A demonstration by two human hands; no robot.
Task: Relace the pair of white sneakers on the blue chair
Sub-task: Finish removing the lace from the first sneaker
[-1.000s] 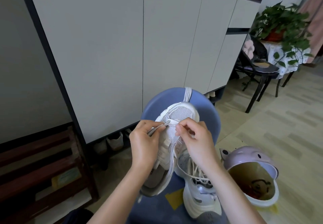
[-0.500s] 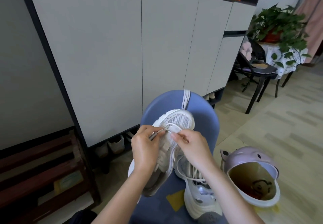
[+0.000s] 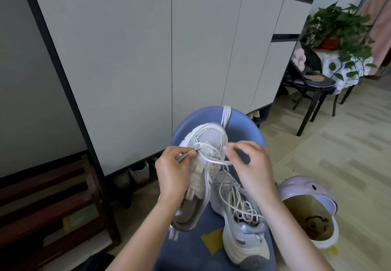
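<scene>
**Lace end drawn toward 3 o'clock from the toe eyelets**

The white mesh-toed sneaker (image 3: 203,165) is held tilted over the round blue chair seat (image 3: 243,131), toe at 12 o'clock, heel at 6 o'clock; its long axis runs roughly 12-to-6. The left hand (image 3: 173,177) is closed round the sneaker's left flank, thumb and forefinger pinching a flat white lace end (image 3: 186,155) by the lowest eyelet. The right hand (image 3: 251,165) sits at 3 o'clock of the toe box, fingers curled and pinching the other run of the white flat shoelace (image 3: 215,160), which stretches taut from the toe eyelets toward 4 o'clock. Both grips are thus closed on lace.

The second white-and-silver sneaker (image 3: 241,224) lies on the seat at 5 o'clock of the held one, loosely laced, touching it.

Judgement: only the first eyelet row is threaded. The next eyelet lies toward 6 o'clock of the crossing, nearer the right hand, so the right-hand end is likely to be fed next.
</scene>
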